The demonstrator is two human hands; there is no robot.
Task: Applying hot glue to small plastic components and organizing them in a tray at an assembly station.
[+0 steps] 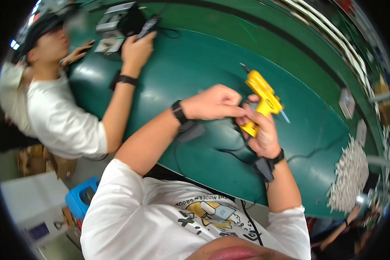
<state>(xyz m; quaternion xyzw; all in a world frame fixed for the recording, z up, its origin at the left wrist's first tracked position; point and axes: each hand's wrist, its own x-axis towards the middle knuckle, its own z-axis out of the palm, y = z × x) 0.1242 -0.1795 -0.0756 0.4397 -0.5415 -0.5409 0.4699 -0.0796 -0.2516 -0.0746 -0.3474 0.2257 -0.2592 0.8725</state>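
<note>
“Yellow plastic, that glue gun [259, 86]. Where was it?”

“In the right grip [268, 138], raised over the green desk [190, 56], nozzle [245, 67] aimed away and leftward.”

“How was it held?”

“Those fingers were wrapped round the handle [250, 128]. The left grip [210, 103] was folded into a fist, its thumb reaching to the right fingers; no object showed in it.”

“And its handling?”

“Probably light and stiff, I judged, a little slick where the shell was smooth. The handle looked the right place to take hold; the nozzle may have been hot, so fingers belonged well behind it. The pale stick [285, 116] poking from the rear seemed likely to bend or snap if gripped.”

“What did you count?”

“One glue gun, one stick at its rear, two dark wristbands [179, 112], one behind each grip. One co-worker [67, 125] nearest, at the left, with one dark handheld device [148, 28] in hand. One boxy machine [123, 24] on the desk beyond, one blue stool [76, 203] below. One heap of thin pale pieces [349, 177] lay at the right; too many and too blurred to number.”
</note>
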